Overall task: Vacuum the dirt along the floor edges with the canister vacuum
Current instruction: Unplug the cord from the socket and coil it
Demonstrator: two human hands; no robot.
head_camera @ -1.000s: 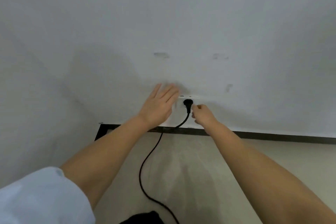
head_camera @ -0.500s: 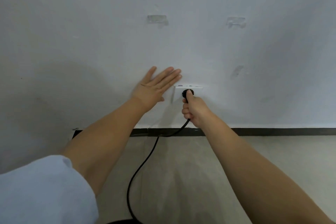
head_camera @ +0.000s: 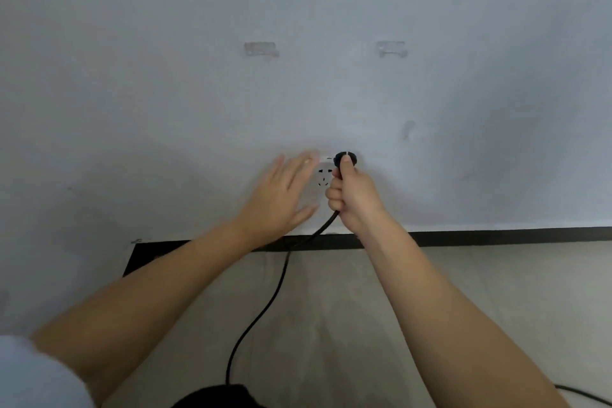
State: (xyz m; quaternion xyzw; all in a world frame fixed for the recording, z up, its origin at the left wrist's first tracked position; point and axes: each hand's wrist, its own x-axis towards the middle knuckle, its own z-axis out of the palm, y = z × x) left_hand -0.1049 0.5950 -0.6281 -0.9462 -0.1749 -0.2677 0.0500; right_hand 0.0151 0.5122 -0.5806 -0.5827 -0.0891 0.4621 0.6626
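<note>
black plug (head_camera: pixel 345 157) at top of white wall socket (head_camera: pixel 324 175), gripped in right hand (head_camera: pixel 354 195), fingers curled around it | left hand (head_camera: pixel 281 199) flat and open beside socket, blurred | black cord (head_camera: pixel 265 305) runs down across grey floor (head_camera: pixel 463 291) | vacuum body not clearly seen

Plug (head_camera: pixel 345 158) above socket (head_camera: pixel 324 176); cord (head_camera: pixel 265 305) trails down across floor (head_camera: pixel 463 291).

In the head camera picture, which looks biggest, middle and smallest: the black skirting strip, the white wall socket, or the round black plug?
1. Black skirting strip, largest.
2. White wall socket, partly hidden behind both hands.
3. Round black plug, smallest showing, mostly covered by the right hand.
</note>
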